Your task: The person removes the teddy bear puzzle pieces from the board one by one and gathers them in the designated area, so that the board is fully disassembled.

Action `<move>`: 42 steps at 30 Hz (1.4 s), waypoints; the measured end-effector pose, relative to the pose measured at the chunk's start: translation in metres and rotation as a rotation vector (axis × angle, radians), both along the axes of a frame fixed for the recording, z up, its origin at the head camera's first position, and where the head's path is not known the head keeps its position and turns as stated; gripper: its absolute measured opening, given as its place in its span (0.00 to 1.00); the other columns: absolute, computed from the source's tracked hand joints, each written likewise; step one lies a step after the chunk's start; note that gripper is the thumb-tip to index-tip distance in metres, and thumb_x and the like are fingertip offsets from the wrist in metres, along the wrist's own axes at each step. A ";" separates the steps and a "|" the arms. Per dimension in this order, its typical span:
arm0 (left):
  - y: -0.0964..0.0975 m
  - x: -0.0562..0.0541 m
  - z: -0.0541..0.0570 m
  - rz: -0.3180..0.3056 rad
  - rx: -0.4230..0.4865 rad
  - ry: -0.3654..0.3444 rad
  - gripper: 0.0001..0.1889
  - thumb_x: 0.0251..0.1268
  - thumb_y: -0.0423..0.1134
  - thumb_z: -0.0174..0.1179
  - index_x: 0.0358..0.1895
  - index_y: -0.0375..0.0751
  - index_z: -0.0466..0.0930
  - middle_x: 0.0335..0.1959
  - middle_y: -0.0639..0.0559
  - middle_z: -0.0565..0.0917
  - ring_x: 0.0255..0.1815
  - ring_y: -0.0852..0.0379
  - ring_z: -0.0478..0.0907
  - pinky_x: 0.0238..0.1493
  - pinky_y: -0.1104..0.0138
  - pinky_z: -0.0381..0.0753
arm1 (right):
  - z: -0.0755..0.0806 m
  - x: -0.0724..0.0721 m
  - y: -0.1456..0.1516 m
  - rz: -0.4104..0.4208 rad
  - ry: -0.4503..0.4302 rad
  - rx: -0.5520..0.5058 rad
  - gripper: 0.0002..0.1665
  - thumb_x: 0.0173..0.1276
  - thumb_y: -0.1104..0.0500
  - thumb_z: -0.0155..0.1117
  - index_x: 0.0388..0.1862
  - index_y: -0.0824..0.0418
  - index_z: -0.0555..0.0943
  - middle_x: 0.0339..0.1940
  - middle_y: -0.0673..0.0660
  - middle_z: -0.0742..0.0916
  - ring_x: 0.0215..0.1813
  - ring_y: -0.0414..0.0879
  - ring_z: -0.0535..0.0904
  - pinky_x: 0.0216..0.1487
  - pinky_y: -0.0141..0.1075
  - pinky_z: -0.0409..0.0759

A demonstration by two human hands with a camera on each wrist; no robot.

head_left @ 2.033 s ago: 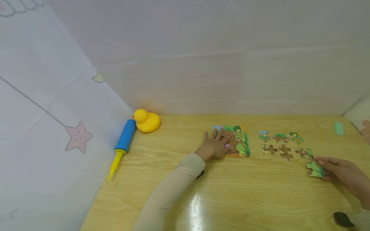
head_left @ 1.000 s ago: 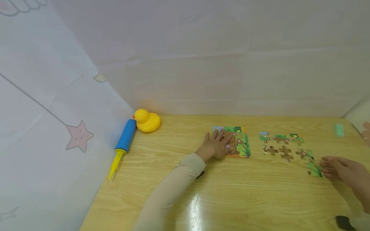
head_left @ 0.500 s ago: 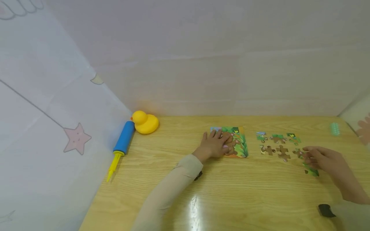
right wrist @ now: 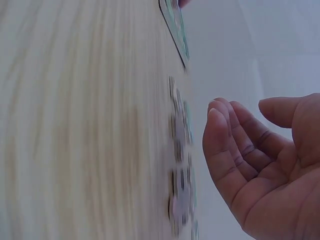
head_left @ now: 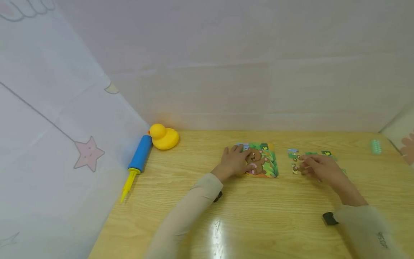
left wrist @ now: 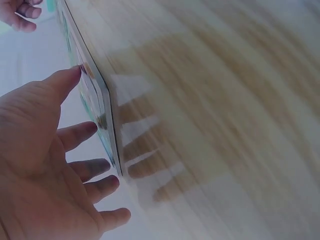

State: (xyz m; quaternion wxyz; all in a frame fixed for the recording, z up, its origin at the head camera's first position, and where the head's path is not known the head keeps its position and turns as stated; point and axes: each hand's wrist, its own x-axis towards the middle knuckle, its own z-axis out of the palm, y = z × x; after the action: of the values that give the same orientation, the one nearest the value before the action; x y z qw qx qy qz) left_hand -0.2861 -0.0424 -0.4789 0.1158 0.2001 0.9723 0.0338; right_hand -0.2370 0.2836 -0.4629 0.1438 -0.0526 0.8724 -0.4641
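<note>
A bear picture puzzle lies flat on the table, right of centre in the head view. My left hand is at its left edge with fingers spread; in the left wrist view the thumb reaches the edge of the board. My right hand is over the loose jigsaw pieces, covering several of them. In the right wrist view, the right hand's fingers are loosely bent above the pieces, thumb apart, with nothing between them.
A yellow rubber duck and a blue hand pump with a yellow nozzle sit by the left wall. A small green bumpy item lies at the far right. A pale wall sheet rises behind the table.
My right hand let go of the green corner piece at the right, then moved left over the other pieces. My left hand has slid slightly left, uncovering more of the bear.
</note>
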 end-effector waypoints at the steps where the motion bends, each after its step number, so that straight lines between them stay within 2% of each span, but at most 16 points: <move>1: -0.002 0.000 0.000 0.001 0.004 -0.006 0.38 0.70 0.73 0.46 0.80 0.66 0.57 0.83 0.51 0.55 0.85 0.48 0.50 0.81 0.42 0.52 | 0.000 -0.002 -0.006 0.011 0.004 -0.002 0.36 0.84 0.43 0.43 0.72 0.72 0.69 0.58 0.70 0.84 0.45 0.39 0.86 0.44 0.34 0.88; 4: -0.007 -0.001 0.000 -0.003 0.030 -0.021 0.39 0.70 0.73 0.48 0.80 0.65 0.57 0.83 0.49 0.56 0.85 0.47 0.49 0.81 0.42 0.51 | -0.001 -0.009 -0.022 0.034 -0.004 -0.005 0.35 0.85 0.44 0.43 0.71 0.72 0.71 0.58 0.70 0.84 0.45 0.42 0.87 0.44 0.35 0.88; 10: -0.018 -0.001 0.002 0.013 0.053 -0.037 0.37 0.71 0.66 0.55 0.80 0.64 0.59 0.83 0.49 0.55 0.85 0.45 0.49 0.81 0.42 0.50 | -0.002 -0.020 -0.049 0.070 -0.030 -0.005 0.33 0.84 0.45 0.45 0.70 0.70 0.73 0.57 0.71 0.85 0.45 0.48 0.87 0.42 0.38 0.88; 17: -0.023 -0.001 0.003 0.030 0.077 -0.051 0.36 0.72 0.64 0.56 0.79 0.61 0.60 0.84 0.50 0.55 0.84 0.44 0.49 0.81 0.41 0.49 | -0.002 -0.027 -0.074 0.096 -0.065 -0.052 0.29 0.84 0.52 0.47 0.71 0.73 0.70 0.54 0.71 0.85 0.44 0.47 0.88 0.43 0.38 0.89; 21: -0.022 0.001 0.005 0.023 0.069 -0.062 0.35 0.73 0.63 0.55 0.80 0.60 0.60 0.84 0.52 0.54 0.85 0.46 0.50 0.81 0.41 0.49 | -0.002 -0.031 -0.085 0.125 -0.062 -0.024 0.27 0.84 0.56 0.45 0.69 0.76 0.71 0.52 0.71 0.86 0.40 0.47 0.87 0.40 0.36 0.88; 26: -0.023 0.004 0.007 0.016 0.057 -0.093 0.35 0.75 0.63 0.51 0.81 0.61 0.57 0.85 0.54 0.51 0.85 0.49 0.48 0.82 0.43 0.48 | -0.004 -0.032 -0.094 0.153 -0.083 -0.024 0.26 0.84 0.56 0.46 0.66 0.75 0.74 0.48 0.69 0.86 0.38 0.48 0.86 0.39 0.35 0.88; 32: -0.028 0.005 0.007 -0.025 0.059 -0.150 0.34 0.80 0.61 0.43 0.83 0.60 0.49 0.86 0.53 0.42 0.86 0.46 0.41 0.82 0.39 0.42 | -0.009 -0.032 -0.100 0.144 -0.118 -0.016 0.25 0.83 0.54 0.49 0.64 0.73 0.77 0.41 0.63 0.86 0.36 0.46 0.86 0.38 0.37 0.88; 37: -0.030 0.003 0.002 -0.039 0.065 -0.186 0.34 0.81 0.60 0.41 0.83 0.61 0.44 0.86 0.53 0.38 0.86 0.45 0.37 0.82 0.39 0.38 | -0.012 -0.033 -0.101 0.147 -0.108 0.019 0.23 0.83 0.55 0.48 0.57 0.72 0.81 0.36 0.61 0.85 0.34 0.45 0.84 0.37 0.36 0.87; 42: -0.030 0.002 0.000 -0.024 0.073 -0.198 0.34 0.81 0.60 0.41 0.83 0.63 0.44 0.86 0.54 0.37 0.86 0.44 0.36 0.82 0.40 0.36 | -0.010 -0.035 -0.103 0.165 -0.111 0.042 0.21 0.83 0.55 0.47 0.49 0.69 0.83 0.32 0.58 0.84 0.33 0.45 0.81 0.36 0.36 0.85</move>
State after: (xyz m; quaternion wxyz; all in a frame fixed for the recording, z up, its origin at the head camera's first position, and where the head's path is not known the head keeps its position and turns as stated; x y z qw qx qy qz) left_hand -0.2841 -0.0725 -0.4789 0.2045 0.2114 0.9518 0.0875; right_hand -0.2717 0.1810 -0.4733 0.2305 -0.0955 0.8655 -0.4344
